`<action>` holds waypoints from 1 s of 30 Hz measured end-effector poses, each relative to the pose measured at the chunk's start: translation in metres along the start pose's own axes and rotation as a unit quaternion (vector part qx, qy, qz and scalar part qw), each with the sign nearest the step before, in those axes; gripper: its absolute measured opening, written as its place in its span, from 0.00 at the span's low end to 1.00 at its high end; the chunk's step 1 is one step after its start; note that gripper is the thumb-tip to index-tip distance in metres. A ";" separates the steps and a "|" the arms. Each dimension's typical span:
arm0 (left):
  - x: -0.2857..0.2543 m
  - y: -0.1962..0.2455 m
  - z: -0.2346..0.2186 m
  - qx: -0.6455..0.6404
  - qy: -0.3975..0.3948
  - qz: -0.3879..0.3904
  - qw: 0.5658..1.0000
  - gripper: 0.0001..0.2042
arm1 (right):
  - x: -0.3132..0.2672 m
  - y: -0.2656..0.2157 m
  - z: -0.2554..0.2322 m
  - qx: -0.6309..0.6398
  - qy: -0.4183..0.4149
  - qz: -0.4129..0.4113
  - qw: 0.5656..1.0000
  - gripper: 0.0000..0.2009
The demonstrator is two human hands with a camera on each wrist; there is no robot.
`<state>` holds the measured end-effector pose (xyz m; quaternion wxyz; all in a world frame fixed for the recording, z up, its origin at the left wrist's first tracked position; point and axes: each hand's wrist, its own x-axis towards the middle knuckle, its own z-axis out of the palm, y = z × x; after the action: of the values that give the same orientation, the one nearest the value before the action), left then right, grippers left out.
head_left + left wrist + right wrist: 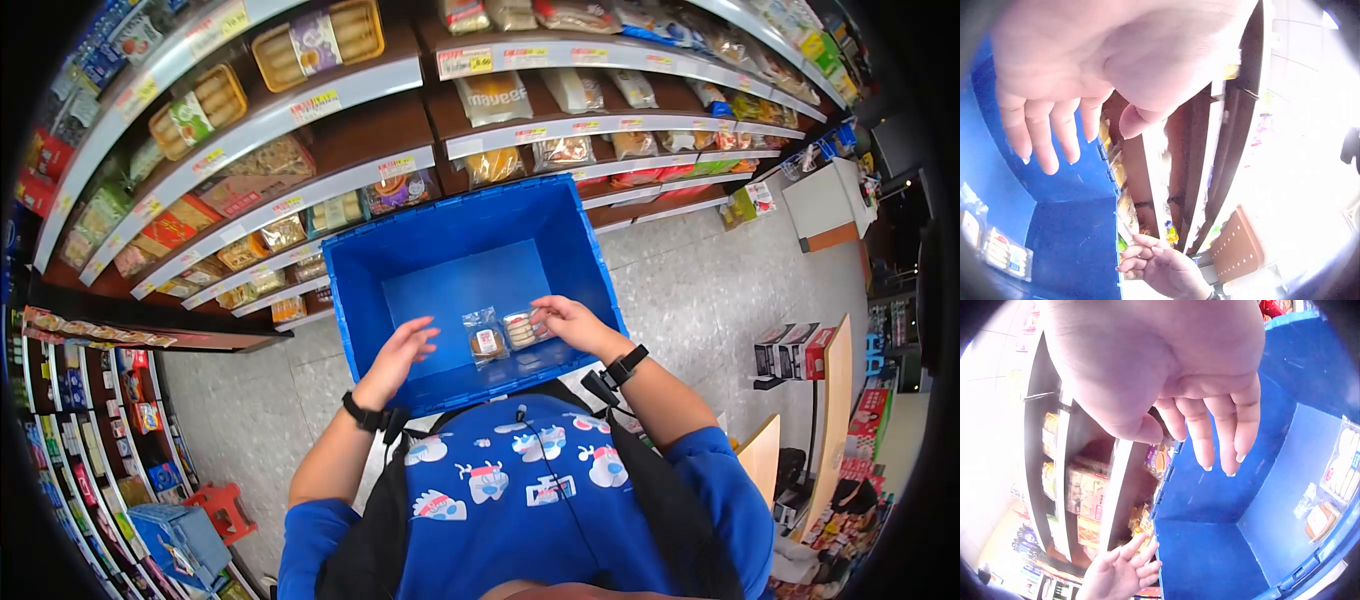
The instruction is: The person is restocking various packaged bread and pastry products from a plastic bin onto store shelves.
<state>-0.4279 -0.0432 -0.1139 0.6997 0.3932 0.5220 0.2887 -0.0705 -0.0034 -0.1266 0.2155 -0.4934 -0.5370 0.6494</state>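
Observation:
A blue bin [450, 285] stands in front of the person, with two packs lying inside near its close wall. One is a clear bag with a brown item and white label [487, 342]; beside it is a clear pack of white round pieces [521, 329]. The left hand [398, 358] hovers over the bin's left part, fingers loosely extended, holding nothing. The right hand [572, 325] is above the bin's right part near the white pack, fingers relaxed. Both hands look empty in the left wrist view [1110, 69] and right wrist view [1166, 369].
Curved store shelves [370, 170] with packaged food rise behind the bin. At the lower left are a red stool [222, 512] and a blue basket [178, 540]. Boxes [795, 352] on a display stand to the right, over a grey tiled floor [690, 285].

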 end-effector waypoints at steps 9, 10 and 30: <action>-0.065 -0.038 0.032 -0.007 0.142 -0.008 0.990 0.21 | -0.046 0.002 -0.020 0.010 0.042 -0.062 0.997 0.16; -0.064 -0.035 0.042 -0.007 0.146 -0.010 0.989 0.21 | -0.053 0.002 -0.025 0.010 0.044 -0.065 0.997 0.16; 0.012 -0.010 0.303 -0.005 0.054 0.078 0.995 0.18 | -0.178 0.060 -0.230 0.031 0.058 -0.088 0.994 0.16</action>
<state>-0.1344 -0.1139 -0.0838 0.6480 0.4127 0.5253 0.3659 0.2198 -0.0558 -0.0934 0.3178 -0.4738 -0.5446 0.6147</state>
